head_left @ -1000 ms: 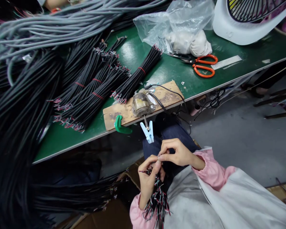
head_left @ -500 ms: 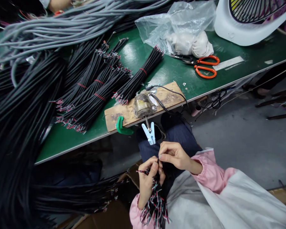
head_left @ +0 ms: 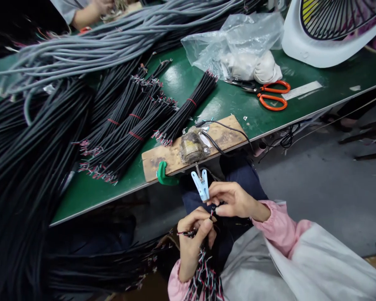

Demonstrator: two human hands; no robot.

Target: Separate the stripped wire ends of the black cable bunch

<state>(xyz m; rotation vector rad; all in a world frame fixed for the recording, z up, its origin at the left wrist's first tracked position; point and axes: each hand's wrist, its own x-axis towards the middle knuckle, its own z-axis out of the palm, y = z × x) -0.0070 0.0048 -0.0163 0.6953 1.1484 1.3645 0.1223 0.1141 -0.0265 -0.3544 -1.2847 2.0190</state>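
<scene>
My left hand (head_left: 192,236) stays closed around the bundle of stripped black cables (head_left: 207,276) in my lap. My right hand (head_left: 235,200) has lifted, fingertips pinched on one cable end (head_left: 213,210), now just beside the blue clothes peg (head_left: 202,186) under the motor (head_left: 191,146).

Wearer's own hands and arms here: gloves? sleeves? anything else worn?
No gloves: the left hand and right hand are bare, with no ring or watch visible. Both arms wear pink sleeves gathered into elastic cuffs at the wrists. A white garment covers the right arm above the sleeve.
</scene>
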